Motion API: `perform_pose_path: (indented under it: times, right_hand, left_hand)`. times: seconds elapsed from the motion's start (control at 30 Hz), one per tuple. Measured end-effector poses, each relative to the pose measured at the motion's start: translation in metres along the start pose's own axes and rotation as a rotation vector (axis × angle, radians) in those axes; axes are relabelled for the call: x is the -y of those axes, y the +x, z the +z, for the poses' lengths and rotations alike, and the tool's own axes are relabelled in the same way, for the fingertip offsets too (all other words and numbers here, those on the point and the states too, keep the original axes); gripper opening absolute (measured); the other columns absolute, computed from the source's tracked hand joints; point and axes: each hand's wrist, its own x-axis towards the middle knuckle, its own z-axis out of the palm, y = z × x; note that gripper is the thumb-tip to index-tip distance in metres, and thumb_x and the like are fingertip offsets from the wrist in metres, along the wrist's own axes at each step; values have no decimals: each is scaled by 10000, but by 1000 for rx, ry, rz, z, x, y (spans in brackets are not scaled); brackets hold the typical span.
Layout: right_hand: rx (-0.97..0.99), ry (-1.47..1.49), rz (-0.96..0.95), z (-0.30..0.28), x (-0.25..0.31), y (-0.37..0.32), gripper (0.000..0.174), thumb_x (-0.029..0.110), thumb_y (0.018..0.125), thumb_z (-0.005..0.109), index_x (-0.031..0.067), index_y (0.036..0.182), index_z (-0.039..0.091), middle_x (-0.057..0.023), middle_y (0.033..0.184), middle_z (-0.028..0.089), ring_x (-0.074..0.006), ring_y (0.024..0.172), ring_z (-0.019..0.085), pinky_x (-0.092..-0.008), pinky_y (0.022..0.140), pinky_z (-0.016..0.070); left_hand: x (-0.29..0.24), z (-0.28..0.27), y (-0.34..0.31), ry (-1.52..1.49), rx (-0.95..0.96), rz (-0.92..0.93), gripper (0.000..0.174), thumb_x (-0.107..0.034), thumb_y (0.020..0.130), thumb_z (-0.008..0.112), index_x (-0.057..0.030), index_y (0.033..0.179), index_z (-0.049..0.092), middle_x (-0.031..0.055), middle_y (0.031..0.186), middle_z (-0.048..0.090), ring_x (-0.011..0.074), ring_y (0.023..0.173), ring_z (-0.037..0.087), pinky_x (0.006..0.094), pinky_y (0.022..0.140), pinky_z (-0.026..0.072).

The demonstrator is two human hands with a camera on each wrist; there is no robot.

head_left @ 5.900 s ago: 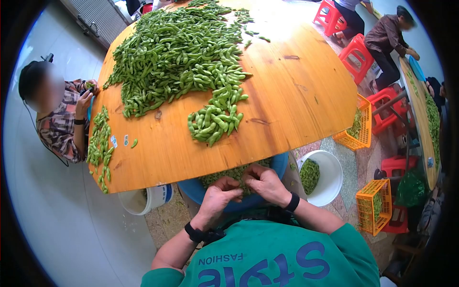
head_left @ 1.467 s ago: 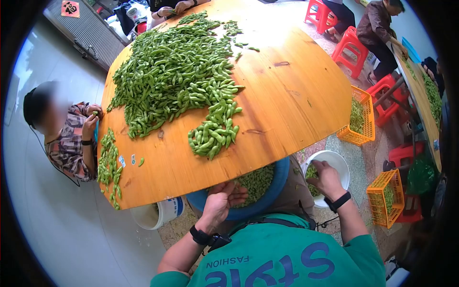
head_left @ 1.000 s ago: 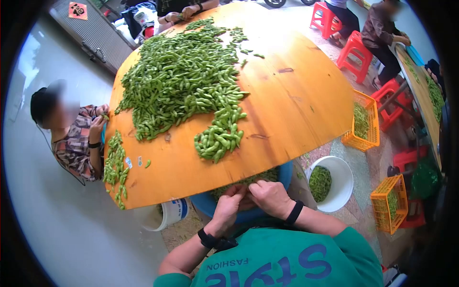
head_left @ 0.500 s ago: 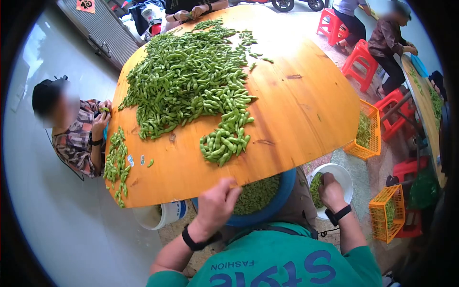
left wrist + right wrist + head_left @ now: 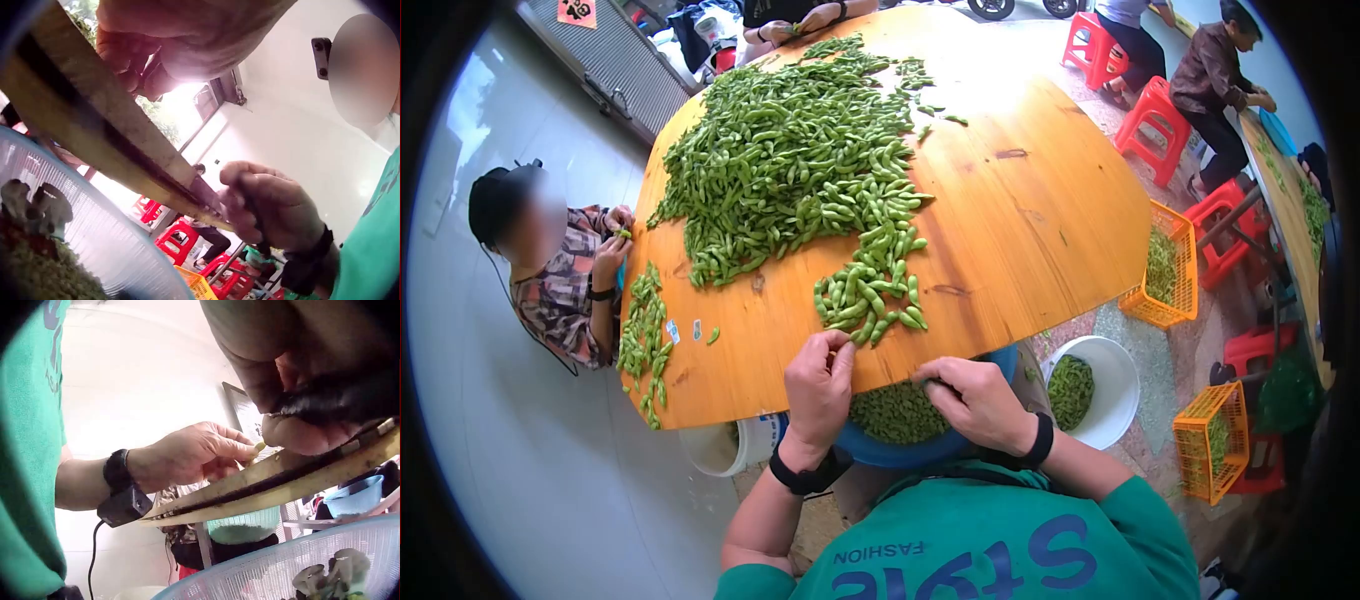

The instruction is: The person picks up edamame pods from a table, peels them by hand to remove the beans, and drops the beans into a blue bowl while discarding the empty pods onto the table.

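My left hand [image 5: 818, 385] is at the front table edge, by the near end of the green soybean pods [image 5: 868, 300]. Thumb and finger pinch a yellow-green soybean pod [image 5: 259, 446] in the right wrist view. Over the blue basin [image 5: 890, 455] my right hand [image 5: 980, 400] has its fingers curled in. A slim black object [image 5: 340, 400] lies between its thumb and fingers; its kind does not show. Shelled green beans [image 5: 900, 412] fill the basin, partly under the tabletop. A large heap of pods [image 5: 790, 150] covers the far side of the wooden table [image 5: 1040, 230].
A white bucket [image 5: 1122, 385] with green contents stands right of the basin; another white bucket [image 5: 755, 447] is at left. Orange crates [image 5: 1190, 450] and red stools [image 5: 1153, 128] stand at right. A person [image 5: 560, 290] sits at the left side, beside scattered pods [image 5: 645, 345].
The hands met over the basin; the right hand then dipped into the right bucket and came back over the basin. The left hand rose to the table edge, and the near pods have spread out.
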Motion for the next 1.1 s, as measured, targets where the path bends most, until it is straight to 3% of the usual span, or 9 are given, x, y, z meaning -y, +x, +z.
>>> perform_pose_path:
  times: [0.17, 0.23, 0.43, 0.5, 0.63, 0.9, 0.97, 1.03, 1.1]
  right_hand:
    - [-22, 24, 136, 3, 16, 11, 148, 42, 875, 598, -17, 1007, 630, -204, 854, 663, -349, 770, 672, -395, 691, 533]
    - [-41, 52, 171, 4, 17, 10, 150, 51, 879, 602, -17, 1009, 632, -206, 849, 664, -351, 768, 673, -397, 691, 534]
    - [-16, 55, 167, 7, 16, 2, 164, 69, 884, 598, -23, 1017, 631, -212, 851, 669, -362, 768, 674, -405, 683, 539]
    - [-37, -15, 106, 8, 12, -2, 176, 52, 895, 607, -17, 1051, 650, -164, 737, 654, -242, 633, 664, -321, 597, 513]
    - [-76, -55, 44, 13, 10, -7, 149, 35, 896, 588, -16, 1029, 630, -190, 762, 645, -311, 674, 667, -354, 602, 517]
    - [28, -103, 47, 18, 0, -16, 76, 23, 892, 561, -9, 960, 557, -200, 715, 595, -344, 637, 637, -404, 568, 494]
    - [95, 2, 132, 14, -4, -20, 75, 35, 899, 553, -8, 961, 557, -167, 704, 596, -284, 607, 629, -371, 549, 491]
    - [162, 108, 214, 12, -6, -21, 78, 47, 907, 545, -7, 962, 557, -133, 693, 597, -224, 576, 621, -338, 529, 488]
    - [291, 365, 490, 10, -4, -22, 105, 78, 926, 530, -3, 983, 565, -59, 689, 593, -110, 576, 588, -271, 510, 477]
  left_hand:
    - [-5, -4, -9, -265, 19, -166, 85, -69, 942, 641, 12, 968, 639, 9, 817, 648, 63, 676, 572, 222, 561, 447]
    - [-31, -6, -19, -564, 120, -482, 95, -65, 937, 644, 24, 970, 649, -17, 777, 619, 41, 656, 540, 207, 572, 437]
    - [-34, 10, -50, -579, 224, -465, 106, -87, 941, 653, -8, 1012, 647, -21, 779, 637, 29, 627, 554, 174, 538, 431]
    - [-36, 13, -54, -574, 228, -473, 108, -88, 940, 656, -6, 1010, 647, -24, 768, 634, 30, 632, 560, 176, 551, 446]
    - [-41, 17, -56, -605, 198, -495, 85, -46, 918, 662, 27, 960, 650, -42, 745, 609, 9, 637, 517, 184, 539, 421]
    - [-32, 25, -67, -133, 102, 137, 90, 19, 861, 663, 16, 938, 617, 88, 738, 623, 106, 599, 570, 244, 552, 454]
    - [-32, 17, -68, -184, 208, 18, 47, -6, 894, 639, 11, 934, 621, 68, 760, 636, 110, 612, 577, 244, 558, 464]
    - [-24, 12, -70, -715, 474, -635, 58, -51, 936, 612, 5, 944, 621, 60, 793, 646, 121, 633, 593, 247, 564, 481]
    - [-3, 17, -75, -937, 544, -695, 100, -93, 964, 597, 4, 985, 612, 55, 829, 649, 121, 644, 599, 247, 571, 499]
